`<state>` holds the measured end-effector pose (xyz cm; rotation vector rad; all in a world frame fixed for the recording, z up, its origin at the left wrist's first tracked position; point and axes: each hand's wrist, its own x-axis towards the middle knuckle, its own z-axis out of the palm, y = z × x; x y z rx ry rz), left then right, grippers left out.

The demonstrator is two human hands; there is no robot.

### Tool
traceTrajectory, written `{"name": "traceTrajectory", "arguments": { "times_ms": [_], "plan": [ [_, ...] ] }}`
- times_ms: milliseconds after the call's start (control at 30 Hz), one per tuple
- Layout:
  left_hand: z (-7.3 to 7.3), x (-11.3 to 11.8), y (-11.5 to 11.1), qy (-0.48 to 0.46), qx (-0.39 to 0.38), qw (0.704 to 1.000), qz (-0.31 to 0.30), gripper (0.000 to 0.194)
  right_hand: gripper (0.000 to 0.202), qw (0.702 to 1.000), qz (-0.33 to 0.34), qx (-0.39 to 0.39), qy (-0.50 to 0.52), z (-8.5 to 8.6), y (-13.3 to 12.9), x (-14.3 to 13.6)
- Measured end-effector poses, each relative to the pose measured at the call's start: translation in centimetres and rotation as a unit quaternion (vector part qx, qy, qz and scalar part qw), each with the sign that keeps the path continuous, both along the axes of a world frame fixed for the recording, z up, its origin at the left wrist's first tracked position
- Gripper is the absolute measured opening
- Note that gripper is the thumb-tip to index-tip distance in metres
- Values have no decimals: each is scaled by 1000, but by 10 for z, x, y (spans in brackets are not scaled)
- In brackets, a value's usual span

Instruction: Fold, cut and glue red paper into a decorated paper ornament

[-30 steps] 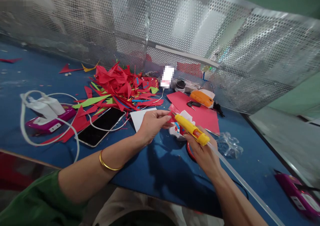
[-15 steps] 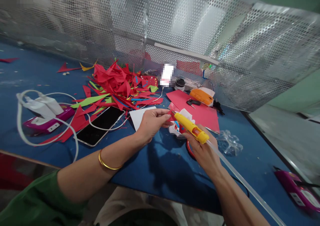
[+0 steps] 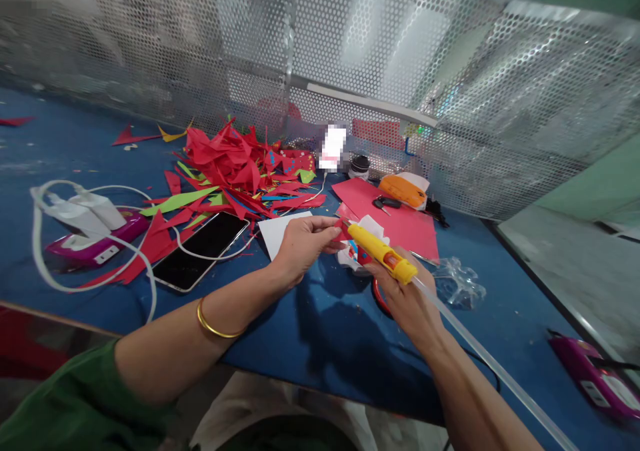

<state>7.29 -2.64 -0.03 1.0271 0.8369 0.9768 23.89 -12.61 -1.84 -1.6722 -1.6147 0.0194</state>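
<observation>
One small red piece (image 3: 343, 230) sits pinched between the thumb and fingers of the left hand (image 3: 303, 244), near the middle of the frame. Just right of it, the right hand (image 3: 407, 298) is wrapped round a yellow glue gun (image 3: 377, 248), its tip up against or very close to the piece; I can't tell which. From the gun's back end a long clear stick (image 3: 493, 364) slants to the lower right. Under the gun lies a crumpled white wrapper (image 3: 353, 256) with red and blue on it, and a red ring (image 3: 380, 298) peeks out beside the right hand. Beyond the hands, on the blue surface (image 3: 335, 331), a red sheet (image 3: 413, 231) has keys (image 3: 387, 202) on it and an orange case (image 3: 403, 191) at its far edge. Crinkled clear plastic (image 3: 460, 283) lies right of the sheet. To the left of centre are a white card (image 3: 275, 234), partly behind the left hand, a dark phone (image 3: 200, 251) with a white cable (image 3: 150, 264) across it, and a heap of mostly red scraps (image 3: 230, 161). One purple power strip (image 3: 95, 244) is at the left, crowded with white plugs (image 3: 90, 214).
</observation>
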Motion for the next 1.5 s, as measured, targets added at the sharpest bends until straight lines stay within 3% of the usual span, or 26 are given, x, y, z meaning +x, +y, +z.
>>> {"name": "traceTrajectory", "arguments": {
  "times_ms": [267,1200,1500],
  "plan": [
    [1,1,-1,3,-4,1000,2,6,43,1000,-2,-2,-4,1,-1,0],
    [2,1,-1,-5,-7,1000,6,7,28,995,-34,-10,-97,-2,-2,1],
    [2,1,-1,-5,-7,1000,9,7,30,997,-33,-34,-54,3,-2,-2]
  ]
}}
